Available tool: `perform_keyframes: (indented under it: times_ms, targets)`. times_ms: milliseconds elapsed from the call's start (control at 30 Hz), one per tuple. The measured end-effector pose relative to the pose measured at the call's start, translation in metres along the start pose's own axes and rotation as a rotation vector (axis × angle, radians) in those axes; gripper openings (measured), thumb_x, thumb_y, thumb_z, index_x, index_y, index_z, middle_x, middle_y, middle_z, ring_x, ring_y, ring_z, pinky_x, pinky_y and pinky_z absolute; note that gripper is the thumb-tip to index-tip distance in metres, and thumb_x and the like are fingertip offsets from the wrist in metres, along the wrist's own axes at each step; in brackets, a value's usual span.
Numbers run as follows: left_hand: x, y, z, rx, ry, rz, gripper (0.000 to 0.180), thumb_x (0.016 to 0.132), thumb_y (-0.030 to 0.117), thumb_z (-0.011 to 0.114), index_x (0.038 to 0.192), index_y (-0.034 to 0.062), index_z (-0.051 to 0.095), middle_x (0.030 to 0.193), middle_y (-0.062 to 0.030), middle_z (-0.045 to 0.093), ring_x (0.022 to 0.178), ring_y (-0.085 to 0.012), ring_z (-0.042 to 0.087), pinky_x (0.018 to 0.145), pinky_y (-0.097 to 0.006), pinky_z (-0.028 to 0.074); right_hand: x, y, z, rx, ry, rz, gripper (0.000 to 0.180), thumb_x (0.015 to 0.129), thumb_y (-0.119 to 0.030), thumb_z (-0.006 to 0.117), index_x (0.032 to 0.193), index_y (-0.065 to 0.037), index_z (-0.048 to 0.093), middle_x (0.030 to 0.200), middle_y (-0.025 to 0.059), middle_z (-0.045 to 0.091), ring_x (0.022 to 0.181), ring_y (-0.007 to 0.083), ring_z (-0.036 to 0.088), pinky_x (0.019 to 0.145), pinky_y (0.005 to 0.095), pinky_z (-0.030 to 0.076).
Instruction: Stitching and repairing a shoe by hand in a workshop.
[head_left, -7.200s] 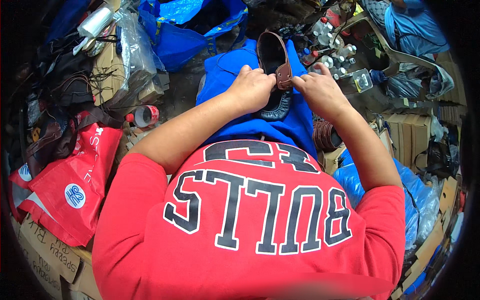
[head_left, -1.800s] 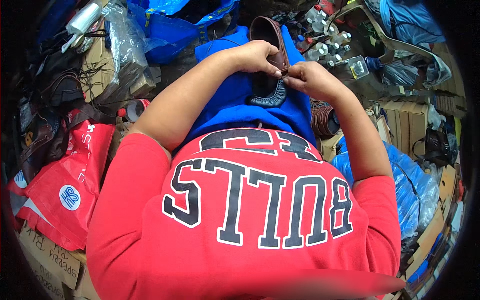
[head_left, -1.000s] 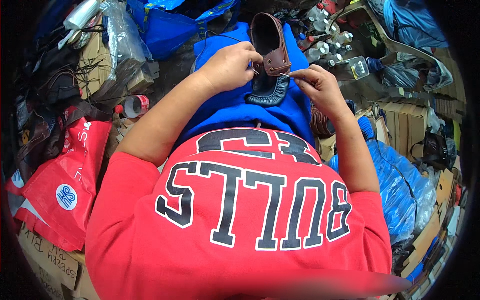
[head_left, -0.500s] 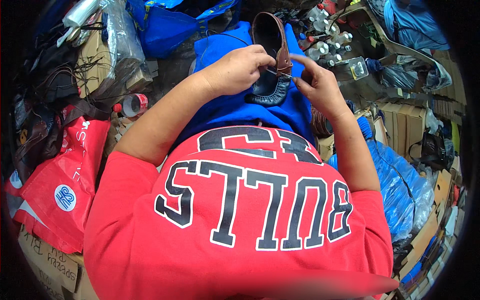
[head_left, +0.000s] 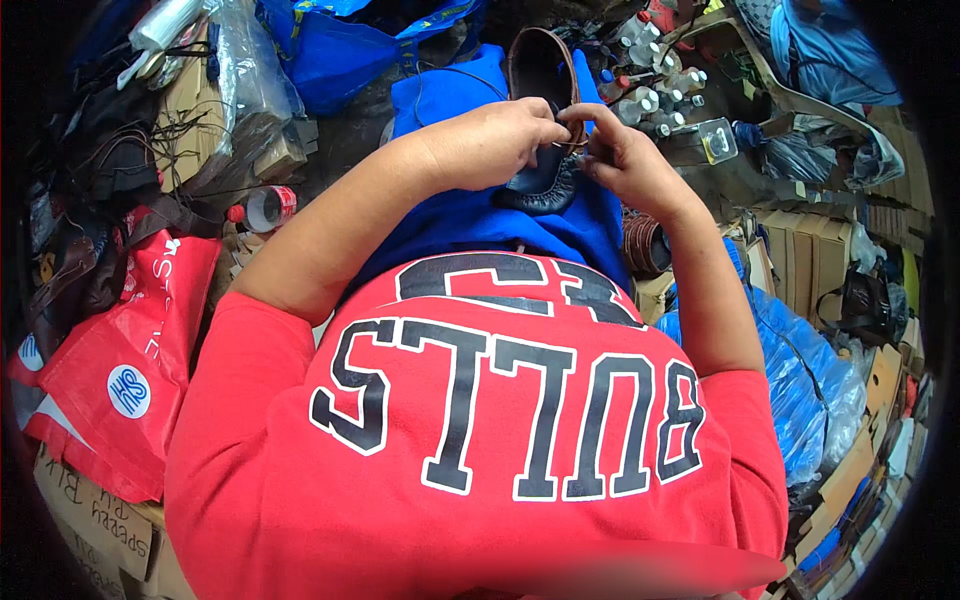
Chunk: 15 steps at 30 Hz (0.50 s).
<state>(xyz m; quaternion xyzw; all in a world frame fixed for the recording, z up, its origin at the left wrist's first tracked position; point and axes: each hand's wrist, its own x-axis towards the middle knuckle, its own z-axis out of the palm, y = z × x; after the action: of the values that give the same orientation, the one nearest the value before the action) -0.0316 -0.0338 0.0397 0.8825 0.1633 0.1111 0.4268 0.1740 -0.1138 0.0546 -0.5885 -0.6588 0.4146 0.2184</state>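
Observation:
A black leather shoe (head_left: 540,193) with a brown collar lies on the blue cloth (head_left: 450,215) over my lap, its gathered toe toward me. My left hand (head_left: 500,142) reaches across the shoe's opening, with its fingers closed in a pinch at the collar's side. From the right, my right hand (head_left: 630,168) meets it there, index finger bent over to the left fingertips and thumb by the stitched edge. Whatever the fingertips pinch is too small and covered to make out. A thin dark cord (head_left: 465,72) runs over the cloth beyond my left hand.
Several plastic bottles (head_left: 645,100) crowd the far right. A red bag (head_left: 150,350) and a bottle with a red cap (head_left: 268,209) lie at left. Blue plastic wrapping (head_left: 800,370) and cardboard (head_left: 805,250) are at right; a blue bag (head_left: 335,60) sits at the far side.
My left hand has moved right, and both hands' fingertips have come together over the shoe's side. The thin pale tool that showed between them is now hidden.

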Motion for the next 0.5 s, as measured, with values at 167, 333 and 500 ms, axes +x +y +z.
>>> perform_keyframes:
  times_ms: [167,333,500]
  targets:
    - [-0.001,-0.008,-0.001,0.029,0.037,-0.037,0.03,0.081,-0.007,0.052,0.108,0.0024,0.062,0.098,-0.0142,0.054,0.08,-0.0226,0.062,0.075,-0.032,0.051,-0.002,0.027,0.005,-0.008,0.09,-0.075,0.045,0.078,0.004,0.064,0.116,-0.013,0.047,0.069,0.0028,0.048,0.064,0.0095,0.045,0.063,0.0237,0.042]
    - [0.001,-0.029,0.004,0.155,0.247,-0.043,0.017,0.07,0.004,0.069,0.086,0.009,0.069,0.077,-0.006,0.061,0.08,-0.0243,0.061,0.068,-0.034,0.049,-0.01,0.033,0.004,0.148,0.096,-0.028,0.042,0.08,0.006,0.062,0.115,-0.012,0.048,0.071,-0.0019,0.045,0.068,0.0066,0.043,0.065,0.0214,0.041]
    - [0.005,-0.038,0.01,0.306,0.293,0.056,0.013,0.069,0.01,0.07,0.08,0.0142,0.071,0.076,-0.0057,0.059,0.079,-0.0249,0.058,0.069,-0.037,0.047,-0.012,0.031,0.001,0.15,0.089,0.013,0.04,0.081,0.007,0.061,0.114,-0.013,0.051,0.074,-0.0041,0.044,0.069,0.0057,0.042,0.065,0.0202,0.039]
